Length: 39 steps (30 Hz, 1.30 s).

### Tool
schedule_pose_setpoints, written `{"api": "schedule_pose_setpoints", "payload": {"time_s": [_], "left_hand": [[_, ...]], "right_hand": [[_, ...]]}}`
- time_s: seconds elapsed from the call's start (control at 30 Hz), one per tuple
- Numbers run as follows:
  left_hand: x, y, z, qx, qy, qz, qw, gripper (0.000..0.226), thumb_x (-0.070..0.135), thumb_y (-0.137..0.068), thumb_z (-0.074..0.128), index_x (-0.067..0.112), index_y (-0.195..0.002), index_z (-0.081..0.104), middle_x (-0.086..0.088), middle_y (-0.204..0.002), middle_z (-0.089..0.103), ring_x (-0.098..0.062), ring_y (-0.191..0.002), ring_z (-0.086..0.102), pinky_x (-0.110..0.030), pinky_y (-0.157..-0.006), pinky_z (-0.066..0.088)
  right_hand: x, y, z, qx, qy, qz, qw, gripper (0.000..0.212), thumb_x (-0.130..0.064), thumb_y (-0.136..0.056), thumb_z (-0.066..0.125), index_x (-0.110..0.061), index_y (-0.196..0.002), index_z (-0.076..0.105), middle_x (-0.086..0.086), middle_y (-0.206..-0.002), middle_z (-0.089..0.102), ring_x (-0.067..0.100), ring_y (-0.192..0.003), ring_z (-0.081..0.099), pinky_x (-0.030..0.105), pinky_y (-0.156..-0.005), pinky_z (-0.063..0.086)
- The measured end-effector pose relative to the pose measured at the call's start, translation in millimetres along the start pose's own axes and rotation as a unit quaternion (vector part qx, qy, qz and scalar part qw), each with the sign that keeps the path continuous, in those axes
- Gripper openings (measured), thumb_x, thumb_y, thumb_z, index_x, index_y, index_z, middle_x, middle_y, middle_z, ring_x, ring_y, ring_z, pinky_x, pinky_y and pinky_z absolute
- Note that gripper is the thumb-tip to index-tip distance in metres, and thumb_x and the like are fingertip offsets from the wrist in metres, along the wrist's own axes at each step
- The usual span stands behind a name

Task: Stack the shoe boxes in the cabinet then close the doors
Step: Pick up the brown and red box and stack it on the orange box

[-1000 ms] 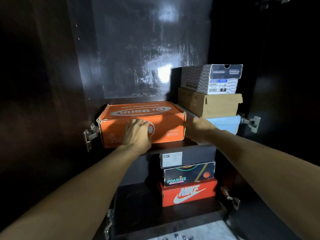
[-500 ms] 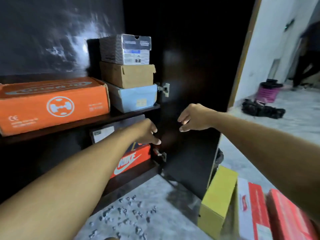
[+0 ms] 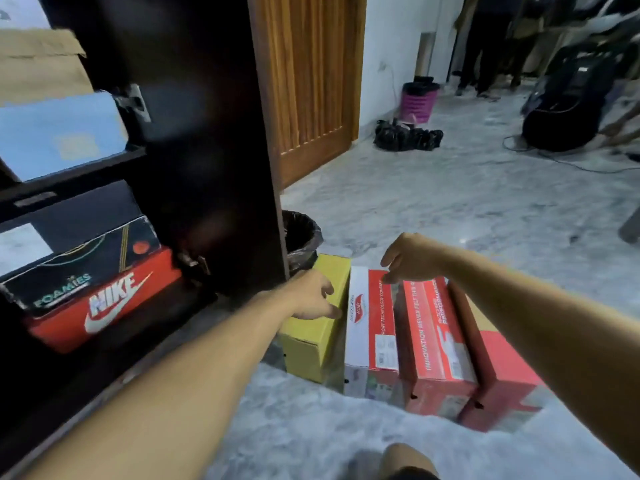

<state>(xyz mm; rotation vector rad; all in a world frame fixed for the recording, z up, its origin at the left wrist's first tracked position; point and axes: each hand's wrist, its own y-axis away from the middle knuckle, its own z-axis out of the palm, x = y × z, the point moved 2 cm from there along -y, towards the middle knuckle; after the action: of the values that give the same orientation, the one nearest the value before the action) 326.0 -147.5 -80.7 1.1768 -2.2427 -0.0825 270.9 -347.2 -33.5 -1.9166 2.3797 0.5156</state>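
Left hand [image 3: 311, 294] on yellow box [image 3: 320, 327], fingers loosely spread, gripping nothing. Right hand [image 3: 410, 258] over white-red box [image 3: 372, 323], fingers loosely curled, empty. Both boxes on floor [image 3: 450, 209].

Motion blur smears the cabinet's upper boxes — the blue box [image 3: 59, 133] and brown box [image 3: 38, 64] run off the left edge; the left hand [image 3: 308, 296] hides part of the yellow box [image 3: 315, 337].

Boxes on floor, right of cabinet [image 3: 207, 168].
Four shoe boxes [image 3: 429, 334] stand side by side; bin [image 3: 299, 237] behind them.
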Motion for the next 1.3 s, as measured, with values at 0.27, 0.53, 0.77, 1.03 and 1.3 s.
{"api": "schedule_pose_setpoints", "payload": {"time_s": [0.27,0.53,0.77,1.03,1.3], "left_hand": [[58.2,-72.6,99.7,-0.058,0.026,0.025,0.998,0.064,0.034,-0.080,0.074,0.009,-0.134,0.051,-0.009,-0.138,0.054,-0.023,-0.126,0.051,-0.036,-0.108,0.038],[121.6,-134.4,168.7,-0.068,0.017,0.078,0.994,0.060,0.024,-0.083,0.068,0.014,-0.138,0.048,-0.009,-0.142,0.049,-0.026,-0.124,0.053,-0.033,-0.102,0.044],[182.1,-192.5,196.6,-0.001,0.014,0.140,0.990,0.055,0.021,-0.082,0.068,0.018,-0.135,0.052,-0.007,-0.137,0.053,-0.026,-0.128,0.048,-0.031,-0.102,0.039],[226.5,-262.0,223.4,-0.044,-0.043,0.166,0.984,0.053,0.024,-0.079,0.073,0.012,-0.125,0.052,-0.008,-0.123,0.060,-0.028,-0.112,0.057,-0.029,-0.086,0.045],[230.4,-302.9,260.0,-0.153,-0.172,0.160,0.960,0.089,0.040,-0.063,0.084,0.019,-0.137,0.039,-0.010,-0.131,0.051,-0.031,-0.120,0.050,-0.041,-0.102,0.041]], "right_hand": [[143.7,27.5,72.1,0.020,0.030,0.162,0.986,0.046,-0.051,-0.076,0.070,-0.017,-0.107,0.065,0.007,-0.117,0.064,0.025,-0.106,0.058,0.024,-0.074,0.042],[208.9,67.7,132.1,0.006,-0.100,0.338,0.936,0.082,-0.052,-0.051,0.079,-0.047,-0.117,0.030,0.006,-0.134,0.027,0.036,-0.125,0.027,0.064,-0.081,0.042],[301.4,91.9,127.0,0.015,-0.155,0.374,0.914,0.088,-0.026,-0.071,0.054,-0.051,-0.144,0.012,0.008,-0.135,0.046,0.033,-0.110,0.054,0.035,-0.082,0.050],[395.3,112.7,138.4,0.076,-0.257,0.428,0.863,0.081,-0.004,-0.071,0.044,-0.052,-0.137,0.040,-0.002,-0.097,0.060,0.022,-0.063,0.060,0.030,-0.040,0.052],[432.5,121.3,183.3,0.235,-0.348,0.496,0.760,0.049,-0.007,-0.075,0.068,-0.014,-0.123,0.063,0.011,-0.113,0.068,0.023,-0.102,0.065,0.036,-0.089,0.053]]}}
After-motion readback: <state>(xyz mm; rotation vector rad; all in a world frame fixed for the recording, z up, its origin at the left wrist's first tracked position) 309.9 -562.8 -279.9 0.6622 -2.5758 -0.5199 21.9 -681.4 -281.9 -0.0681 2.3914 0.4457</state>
